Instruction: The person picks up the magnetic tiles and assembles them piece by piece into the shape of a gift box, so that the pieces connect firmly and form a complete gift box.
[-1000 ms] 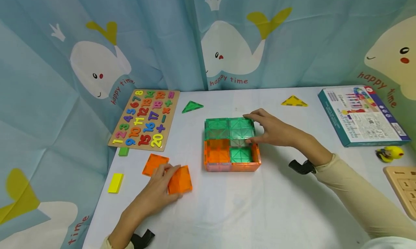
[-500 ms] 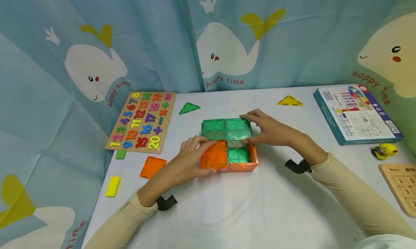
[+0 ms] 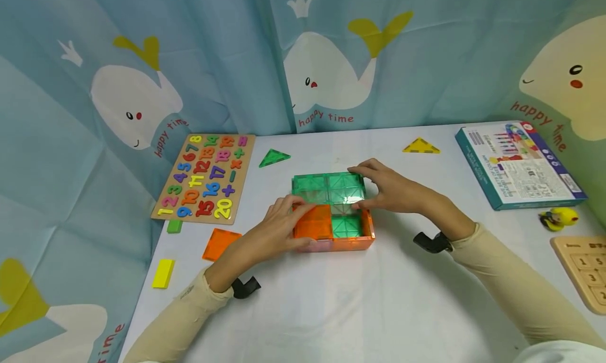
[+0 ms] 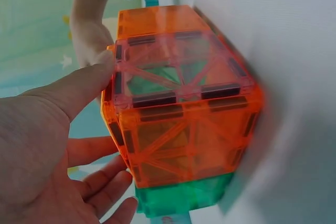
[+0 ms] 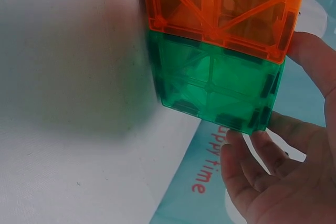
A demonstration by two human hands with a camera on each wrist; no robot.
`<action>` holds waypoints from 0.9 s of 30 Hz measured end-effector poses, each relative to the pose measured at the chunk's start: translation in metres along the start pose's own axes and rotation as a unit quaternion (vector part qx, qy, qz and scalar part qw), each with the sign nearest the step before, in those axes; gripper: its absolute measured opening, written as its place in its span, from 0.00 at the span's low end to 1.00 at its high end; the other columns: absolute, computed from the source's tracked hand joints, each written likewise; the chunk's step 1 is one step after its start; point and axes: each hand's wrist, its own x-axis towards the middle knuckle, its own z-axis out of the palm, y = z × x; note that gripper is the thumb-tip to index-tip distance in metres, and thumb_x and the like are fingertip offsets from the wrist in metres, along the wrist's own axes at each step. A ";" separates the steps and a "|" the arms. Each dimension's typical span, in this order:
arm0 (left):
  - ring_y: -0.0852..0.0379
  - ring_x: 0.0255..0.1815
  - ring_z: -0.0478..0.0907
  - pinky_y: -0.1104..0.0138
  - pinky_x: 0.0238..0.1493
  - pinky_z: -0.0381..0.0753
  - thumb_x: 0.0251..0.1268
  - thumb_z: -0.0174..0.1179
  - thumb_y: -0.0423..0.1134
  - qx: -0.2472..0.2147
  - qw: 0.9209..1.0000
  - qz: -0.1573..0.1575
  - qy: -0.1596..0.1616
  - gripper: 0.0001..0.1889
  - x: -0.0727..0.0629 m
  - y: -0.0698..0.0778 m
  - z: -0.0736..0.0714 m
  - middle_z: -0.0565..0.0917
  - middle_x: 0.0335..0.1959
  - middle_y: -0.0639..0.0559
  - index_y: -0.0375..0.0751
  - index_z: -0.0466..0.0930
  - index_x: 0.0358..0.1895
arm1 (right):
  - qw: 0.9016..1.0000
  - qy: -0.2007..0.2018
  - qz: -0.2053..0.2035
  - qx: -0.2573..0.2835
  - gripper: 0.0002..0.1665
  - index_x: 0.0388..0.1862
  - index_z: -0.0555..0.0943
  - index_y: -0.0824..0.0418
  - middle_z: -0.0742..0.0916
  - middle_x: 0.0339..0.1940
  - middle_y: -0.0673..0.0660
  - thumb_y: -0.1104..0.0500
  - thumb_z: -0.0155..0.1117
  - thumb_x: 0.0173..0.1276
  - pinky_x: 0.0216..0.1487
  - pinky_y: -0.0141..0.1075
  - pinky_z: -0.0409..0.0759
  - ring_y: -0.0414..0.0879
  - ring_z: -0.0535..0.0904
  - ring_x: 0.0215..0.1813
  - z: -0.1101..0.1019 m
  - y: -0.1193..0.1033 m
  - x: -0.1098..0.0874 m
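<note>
A low box of see-through magnetic tiles (image 3: 350, 243) stands mid-table, with orange and pinkish walls in front and green tiles (image 3: 310, 183) over its back half. On its front left corner lies an orange square tile (image 3: 313, 223). My left hand (image 3: 272, 229) holds this tile, fingers at the far edge and thumb at the near one. At the back right my right hand (image 3: 390, 189) grips the box, fingers behind and thumb on the top of the right side. Through the open front right part a green tile (image 3: 347, 227) shows inside.
Another orange tile (image 3: 220, 243) lies beside my left wrist. A number board (image 3: 201, 179), green block (image 3: 174, 226) and yellow block (image 3: 163, 273) are left. Green (image 3: 273, 157) and yellow triangles (image 3: 421, 146) lie behind. A boxed toy (image 3: 521, 163), duck figure (image 3: 558, 218) and wooden board (image 3: 579, 271) are right.
My left hand has carried the orange tile from the left of the table onto the box's front left corner and lowered it flat. My right hand has stayed on the box.
</note>
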 end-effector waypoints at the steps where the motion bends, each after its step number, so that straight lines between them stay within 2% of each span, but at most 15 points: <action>1: 0.44 0.71 0.62 0.49 0.71 0.66 0.71 0.71 0.52 -0.002 1.000 -0.001 0.004 0.39 -0.001 -0.001 0.000 0.65 0.73 0.44 0.43 0.68 0.80 | 1.000 0.000 -0.001 -0.002 0.53 0.82 0.65 0.62 0.70 0.75 0.64 0.46 0.80 0.67 0.73 0.62 0.72 0.62 0.71 0.73 -0.001 0.000 0.000; 7: 0.45 0.75 0.60 0.46 0.77 0.64 0.74 0.67 0.54 -0.026 0.999 -0.022 0.031 0.37 -0.012 -0.009 0.001 0.63 0.77 0.47 0.46 0.67 0.80 | 1.000 -0.002 -0.007 -0.010 0.53 0.83 0.65 0.62 0.71 0.74 0.64 0.45 0.79 0.67 0.74 0.62 0.71 0.62 0.71 0.74 -0.003 -0.001 0.000; 10: 0.44 0.79 0.59 0.41 0.79 0.62 0.75 0.66 0.55 -0.046 0.996 -0.058 0.048 0.37 -0.025 -0.022 -0.003 0.61 0.80 0.47 0.47 0.66 0.81 | 1.000 -0.005 -0.004 -0.009 0.53 0.83 0.64 0.62 0.70 0.75 0.64 0.46 0.79 0.67 0.74 0.62 0.71 0.62 0.70 0.75 -0.003 -0.002 0.000; 13: 0.41 0.82 0.57 0.36 0.79 0.59 0.74 0.66 0.54 -0.043 0.990 -0.115 0.064 0.39 -0.044 -0.041 -0.007 0.60 0.82 0.44 0.46 0.64 0.82 | 1.000 -0.006 -0.002 -0.006 0.54 0.84 0.63 0.62 0.69 0.76 0.64 0.47 0.79 0.67 0.75 0.63 0.70 0.62 0.69 0.75 -0.003 -0.003 -0.001; 16: 0.36 0.80 0.58 0.34 0.78 0.60 0.73 0.68 0.52 -0.016 0.979 -0.191 0.066 0.40 -0.068 -0.062 -0.008 0.62 0.80 0.38 0.40 0.63 0.81 | 1.000 -0.005 -0.005 -0.007 0.54 0.84 0.63 0.62 0.69 0.76 0.64 0.46 0.79 0.67 0.74 0.63 0.71 0.62 0.70 0.75 -0.002 -0.004 -0.001; 20: 0.33 0.65 0.66 0.39 0.64 0.74 0.69 0.71 0.55 0.033 0.956 -0.285 0.055 0.43 -0.096 -0.082 -0.001 0.66 0.70 0.30 0.29 0.65 0.75 | 1.000 -0.004 -0.008 -0.011 0.53 0.83 0.64 0.63 0.69 0.76 0.65 0.46 0.79 0.67 0.74 0.62 0.71 0.63 0.70 0.75 -0.003 -0.004 -0.001; 23: 0.35 0.53 0.68 0.47 0.49 0.79 0.63 0.74 0.59 0.055 0.942 -0.324 0.061 0.49 -0.109 -0.089 0.006 0.67 0.60 0.27 0.23 0.62 0.69 | 1.000 -0.004 -0.007 -0.012 0.54 0.83 0.64 0.63 0.69 0.75 0.65 0.46 0.79 0.67 0.74 0.62 0.71 0.63 0.70 0.75 -0.003 -0.003 0.000; 27: 0.40 0.43 0.68 0.55 0.36 0.77 0.57 0.77 0.62 0.063 0.928 -0.359 0.080 0.52 -0.118 -0.089 0.010 0.68 0.47 0.30 0.20 0.61 0.62 | 1.000 -0.003 -0.011 -0.010 0.52 0.82 0.65 0.63 0.70 0.75 0.65 0.43 0.77 0.68 0.74 0.62 0.72 0.63 0.70 0.74 -0.002 -0.001 0.003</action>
